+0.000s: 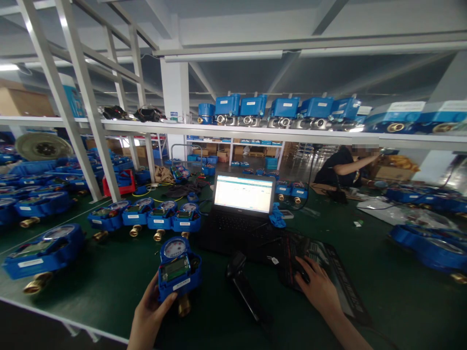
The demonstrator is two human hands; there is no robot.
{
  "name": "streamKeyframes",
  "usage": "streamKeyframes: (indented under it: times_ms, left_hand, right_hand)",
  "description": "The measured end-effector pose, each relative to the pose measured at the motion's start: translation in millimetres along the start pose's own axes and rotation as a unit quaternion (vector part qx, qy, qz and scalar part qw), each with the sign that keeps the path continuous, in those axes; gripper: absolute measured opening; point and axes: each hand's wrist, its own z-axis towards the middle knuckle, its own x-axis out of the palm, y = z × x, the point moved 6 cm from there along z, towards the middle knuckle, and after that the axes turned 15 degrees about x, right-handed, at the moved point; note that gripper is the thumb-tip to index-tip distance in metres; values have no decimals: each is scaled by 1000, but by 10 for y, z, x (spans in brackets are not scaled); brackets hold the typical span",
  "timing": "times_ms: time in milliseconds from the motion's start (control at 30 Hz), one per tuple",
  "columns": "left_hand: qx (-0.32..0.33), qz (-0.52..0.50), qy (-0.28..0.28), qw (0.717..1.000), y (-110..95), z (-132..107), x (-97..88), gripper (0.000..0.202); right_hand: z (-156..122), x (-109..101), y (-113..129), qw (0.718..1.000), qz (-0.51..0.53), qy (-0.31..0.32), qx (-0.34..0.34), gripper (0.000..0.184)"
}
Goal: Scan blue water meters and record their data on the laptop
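My left hand (153, 306) grips a blue water meter (178, 272) by its lower left side, thumb on the front near the white label. The meter has a round dial on top, an exposed circuit board and a brass pipe end below. My right hand (317, 284) is curled over a black computer mouse (302, 272) on a dark patterned mouse pad (339, 277). Between the hands lies a black barcode scanner (244, 287). Behind it stands an open laptop (243, 194) with a lit screen showing a mostly white page; its text is too small to read.
Several blue meters (160, 216) stand in a row left of the laptop, with another meter (47, 253) at the near left and more at the right (430, 245). A shelf (255, 129) above carries blue valve units. Across the table, a person (339, 167) sits with an arm raised.
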Motion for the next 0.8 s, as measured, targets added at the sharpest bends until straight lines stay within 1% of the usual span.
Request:
streamKeyframes:
  times_ms: [100,300,467,567,667,800]
  left_hand:
    - [0,-6,14,1000,-8,10,9,73]
    - [11,0,0,1000,43,18,-4,75]
    - [32,10,8,999,69,36,-17,83]
    - [30,17,8,999,30,18,-5,81]
    - [31,14,10,999,-2,7,17,79]
    - [34,3,4,999,25,20,12,78]
  right_hand:
    - [-1,-10,-2,1000,-1,-1,3,49]
    - [1,-14,-9,1000,-2,7,14,49]
    - [-4,-6,-30,1000,0,2,16,50]
    - [-5,1,-29,1000,-2,3,11,52]
    - [-4,-13,-10,1000,0,-3,2,50]
    - [5,-16,-8,1000,-1,-2,3,49]
